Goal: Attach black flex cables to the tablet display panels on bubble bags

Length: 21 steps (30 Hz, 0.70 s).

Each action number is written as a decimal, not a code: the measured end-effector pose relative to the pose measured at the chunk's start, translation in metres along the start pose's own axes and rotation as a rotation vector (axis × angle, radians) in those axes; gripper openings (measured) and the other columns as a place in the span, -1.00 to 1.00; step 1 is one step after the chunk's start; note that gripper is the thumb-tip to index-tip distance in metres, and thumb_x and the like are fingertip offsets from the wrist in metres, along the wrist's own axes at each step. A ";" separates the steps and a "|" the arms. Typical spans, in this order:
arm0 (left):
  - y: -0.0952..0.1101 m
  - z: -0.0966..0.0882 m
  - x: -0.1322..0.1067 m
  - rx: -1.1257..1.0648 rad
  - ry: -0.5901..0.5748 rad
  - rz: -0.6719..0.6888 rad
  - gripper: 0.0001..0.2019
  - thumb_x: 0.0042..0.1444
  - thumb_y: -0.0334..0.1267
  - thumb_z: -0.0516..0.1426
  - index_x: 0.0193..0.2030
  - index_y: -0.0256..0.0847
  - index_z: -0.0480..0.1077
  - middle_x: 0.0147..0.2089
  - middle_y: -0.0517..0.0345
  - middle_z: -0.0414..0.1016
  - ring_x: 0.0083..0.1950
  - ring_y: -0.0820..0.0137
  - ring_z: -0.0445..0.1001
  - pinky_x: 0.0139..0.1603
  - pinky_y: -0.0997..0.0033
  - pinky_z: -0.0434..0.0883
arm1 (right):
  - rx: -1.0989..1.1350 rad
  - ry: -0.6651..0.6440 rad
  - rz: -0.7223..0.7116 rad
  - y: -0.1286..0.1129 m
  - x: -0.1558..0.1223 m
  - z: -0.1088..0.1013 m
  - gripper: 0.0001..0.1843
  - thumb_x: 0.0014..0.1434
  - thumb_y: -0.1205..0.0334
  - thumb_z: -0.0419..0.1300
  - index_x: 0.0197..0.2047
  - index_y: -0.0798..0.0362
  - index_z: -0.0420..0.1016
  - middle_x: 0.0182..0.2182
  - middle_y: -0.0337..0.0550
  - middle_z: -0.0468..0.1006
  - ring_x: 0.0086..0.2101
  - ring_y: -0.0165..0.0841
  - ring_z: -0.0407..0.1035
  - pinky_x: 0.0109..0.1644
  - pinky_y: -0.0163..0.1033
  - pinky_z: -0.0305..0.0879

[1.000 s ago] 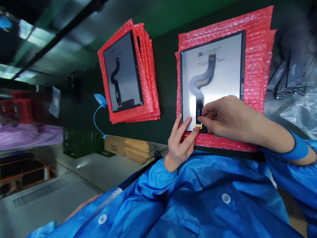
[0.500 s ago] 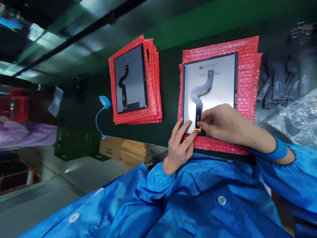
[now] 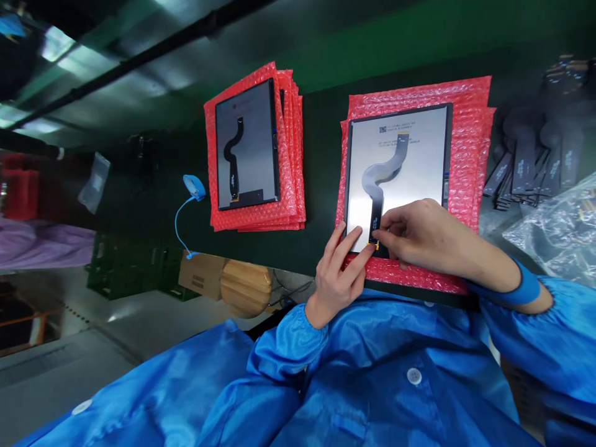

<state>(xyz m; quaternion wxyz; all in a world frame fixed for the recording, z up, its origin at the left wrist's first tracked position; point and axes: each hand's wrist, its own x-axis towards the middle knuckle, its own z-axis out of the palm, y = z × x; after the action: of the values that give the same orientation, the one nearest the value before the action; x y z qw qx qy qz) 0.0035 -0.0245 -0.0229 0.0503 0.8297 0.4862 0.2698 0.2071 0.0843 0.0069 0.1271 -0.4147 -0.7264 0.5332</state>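
Note:
A silver display panel (image 3: 419, 171) lies back-up on a stack of red bubble-wrap sheets (image 3: 465, 112) near the table's front edge. A curved flex cable (image 3: 384, 171) runs down its back to a small gold-tipped connector at the near edge. My right hand (image 3: 419, 233) pinches the lower end of that cable with thumb and fingertips. My left hand (image 3: 342, 267) rests with fingers stretched out on the panel's near left corner, touching the connector end.
A second panel (image 3: 246, 146) with its own flex cable lies on another red bubble-wrap stack (image 3: 291, 155) to the left. A blue wrist strap with cord (image 3: 190, 189) lies at the table edge. Dark flex strips (image 3: 526, 164) and clear plastic bags (image 3: 554, 226) sit at right.
Both hands stay at the cable's lower end; my right fingers have shifted slightly on it. The view has moved a little.

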 end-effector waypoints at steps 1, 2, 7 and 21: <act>0.000 -0.001 0.000 0.014 -0.010 -0.001 -0.60 0.28 -0.52 0.12 0.23 -0.24 0.41 0.36 -0.20 0.37 0.51 -0.04 0.21 0.36 -0.13 0.45 | 0.002 0.000 -0.002 0.000 0.000 0.000 -0.78 0.28 0.30 0.19 -0.39 0.11 0.57 -0.54 -0.23 0.56 -0.51 -0.41 0.40 -0.41 -0.25 0.11; 0.001 -0.001 0.000 0.025 -0.017 -0.001 -0.60 0.29 -0.53 0.11 0.24 -0.24 0.41 0.36 -0.20 0.36 0.51 -0.04 0.20 0.36 -0.13 0.45 | 0.004 -0.001 -0.002 0.000 0.000 0.000 -0.79 0.28 0.31 0.19 -0.38 0.12 0.58 -0.53 -0.22 0.57 -0.51 -0.40 0.41 -0.41 -0.25 0.11; 0.004 0.001 0.002 0.003 0.021 -0.014 -0.61 0.25 -0.55 0.13 0.21 -0.35 0.40 0.29 -0.28 0.44 0.48 -0.03 0.26 0.36 -0.11 0.45 | 0.004 -0.013 0.019 -0.003 -0.001 -0.001 -0.78 0.28 0.32 0.19 -0.40 0.11 0.57 -0.55 -0.21 0.55 -0.51 -0.40 0.40 -0.39 -0.25 0.11; 0.006 0.003 0.004 -0.069 0.072 -0.067 -0.72 0.26 -0.53 0.14 0.09 -0.29 0.36 0.25 -0.23 0.50 0.44 0.01 0.33 0.32 -0.12 0.50 | -0.055 0.019 -0.004 -0.003 -0.003 0.000 -0.78 0.23 0.28 0.18 -0.43 0.11 0.56 -0.57 -0.20 0.53 -0.55 -0.41 0.35 -0.39 -0.27 0.14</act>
<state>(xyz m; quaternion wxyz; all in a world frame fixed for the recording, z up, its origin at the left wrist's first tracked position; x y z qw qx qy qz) 0.0117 -0.0236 -0.0213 0.0702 0.8005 0.5055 0.3142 0.2077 0.0819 0.0099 0.1236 -0.4215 -0.7405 0.5086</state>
